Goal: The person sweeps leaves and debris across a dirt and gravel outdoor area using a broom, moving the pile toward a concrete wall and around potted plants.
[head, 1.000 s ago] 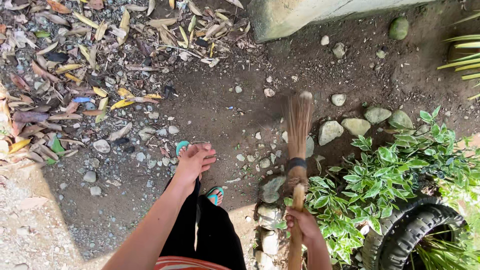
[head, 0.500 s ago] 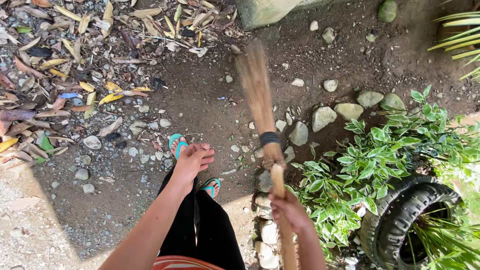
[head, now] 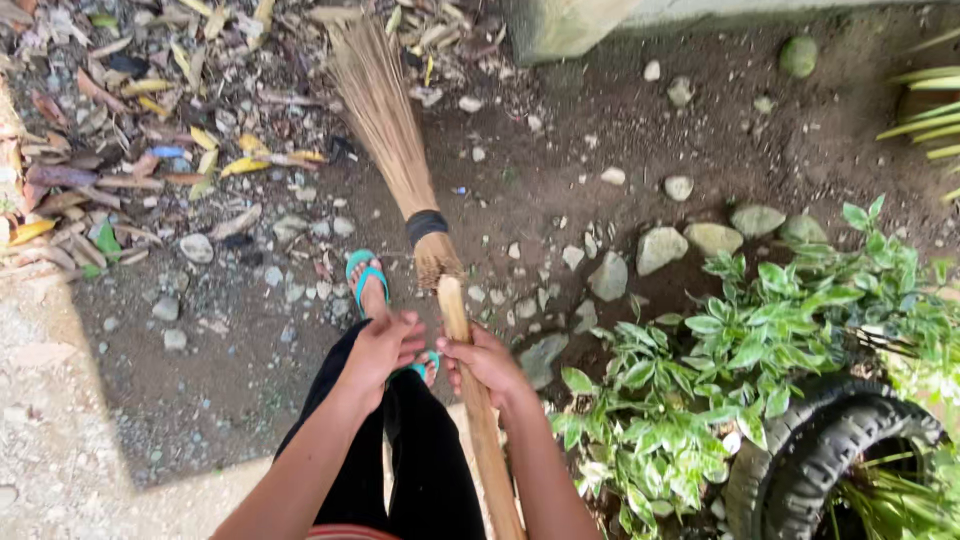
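Mostly shaded, soft even light; sunlit strip btm-left overexposed, broom bristles (head: 385, 120) slightly motion-blurred

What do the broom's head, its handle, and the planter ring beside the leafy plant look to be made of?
Broom head: thin, dry tan plant ribs or stiff straw, fanned out and bound by a dark band, matte.
Handle, held by the right hand: pale bare wood or bamboo, unpainted.
Planter ring: black rubber, apparently an old tyre, judging by its tread blocks.

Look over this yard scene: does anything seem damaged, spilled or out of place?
Nothing stands out. The right hand grips the broom; dry leaves lie heaped on the dirt, and an old tyre holds plants.
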